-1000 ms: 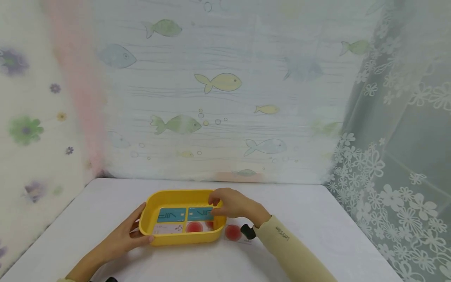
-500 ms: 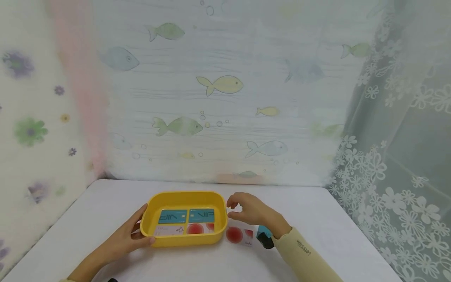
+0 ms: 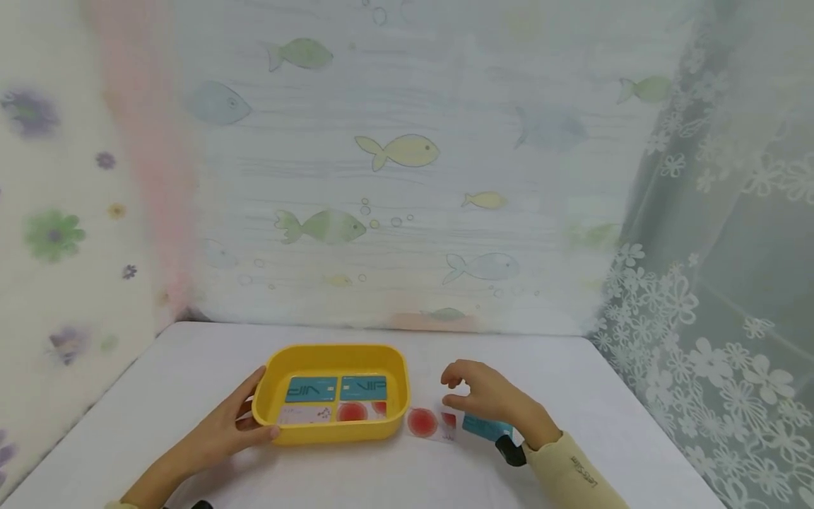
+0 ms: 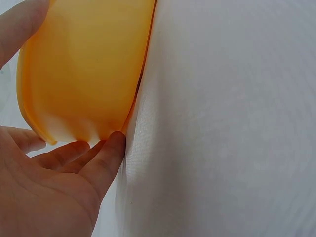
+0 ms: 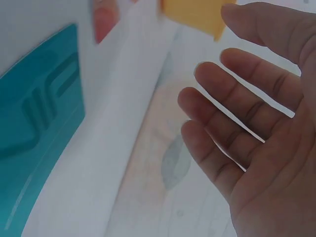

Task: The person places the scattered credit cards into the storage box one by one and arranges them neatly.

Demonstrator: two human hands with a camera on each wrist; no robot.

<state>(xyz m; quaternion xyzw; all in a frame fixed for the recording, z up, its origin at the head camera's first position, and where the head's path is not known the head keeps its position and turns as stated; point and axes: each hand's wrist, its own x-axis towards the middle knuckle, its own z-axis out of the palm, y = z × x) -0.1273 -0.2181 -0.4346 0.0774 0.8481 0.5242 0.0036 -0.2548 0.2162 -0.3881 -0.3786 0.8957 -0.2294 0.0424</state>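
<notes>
A yellow plastic tray [image 3: 337,433] sits on the white table, with two blue VIP cards [image 3: 310,389], a pale pink card [image 3: 305,413] and a card with red circles [image 3: 361,411] laid flat in it. My left hand [image 3: 222,431] holds the tray's left end, thumb at the near side and fingers against the end wall [image 4: 89,74]. To the right of the tray my right hand [image 3: 486,392] hovers with relaxed, slightly bent fingers and nothing in them. Below it lie another red-circle card [image 3: 422,423] and a blue VIP card [image 3: 486,427], partly hidden by the hand and wrist.
The white cloth-covered table [image 3: 356,481] runs back to a curtain printed with fish [image 3: 407,233]. A flowered cloth [image 3: 57,283] hangs at the left, and a lacy sheer curtain [image 3: 718,339] at the right.
My right hand has moved out of the tray to the right, over the table, and more of the blue card under it shows. My left hand stays on the tray.
</notes>
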